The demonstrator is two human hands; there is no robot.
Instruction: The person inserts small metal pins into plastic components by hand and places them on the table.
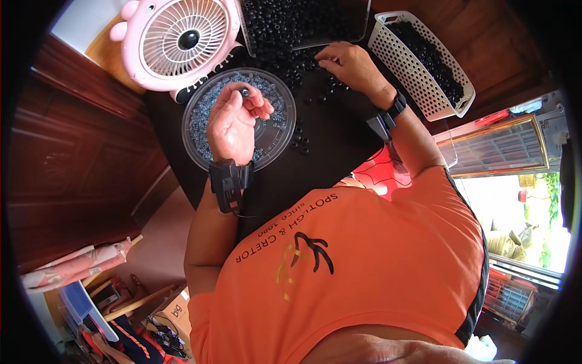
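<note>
My left hand (233,124) is turned palm up above a round clear plastic tray (290,130). Its thumb and index finger pinch a small round black piece (245,92), while the other fingers curl loosely. Many tiny bluish clear pieces (203,124) lie in the tray, partly hidden by this hand. My right hand (351,65) is at the edge of a heap of small black ring-like pieces (291,70) on the dark table (330,142). Its thumb and index fingertips are closed together; whatever may be between them is too small to make out.
A clear bin (367,24) full of black pieces stands at the back. A pink fan (134,57) is left of it. To the right is a white perforated basket (418,91) of black pieces. Several loose black pieces (299,141) lie beside the tray.
</note>
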